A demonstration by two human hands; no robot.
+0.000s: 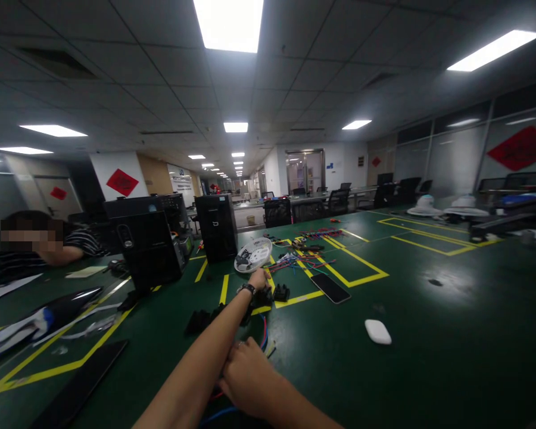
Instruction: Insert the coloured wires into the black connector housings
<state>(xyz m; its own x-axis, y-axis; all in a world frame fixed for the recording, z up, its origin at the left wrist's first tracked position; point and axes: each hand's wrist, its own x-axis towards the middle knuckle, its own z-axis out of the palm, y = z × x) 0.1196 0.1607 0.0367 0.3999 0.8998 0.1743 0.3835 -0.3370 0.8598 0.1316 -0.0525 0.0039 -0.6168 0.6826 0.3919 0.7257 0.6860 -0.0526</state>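
My left hand [259, 279] reaches far forward, a dark band on its wrist. Its fingers look curled downward beside the white perforated basket [261, 255] and above small black blocks [281, 292]; what they grip is hidden. Crossed close to my left forearm, my right hand [249, 374] is closed like a fist, and its contents are out of sight. Red and blue wires [265, 333] curve out beyond it, and a blue wire [218, 413] shows below. More black blocks [199, 322] lie left of my left forearm.
Loose colored wires [301, 260] and a phone [330, 288] lie ahead on the green table [411, 381]. A white case [377, 332] is at right. Two black computer towers [147, 247] stand at left, near a person [78, 241]. A dark flat panel [83, 384] lies front left.
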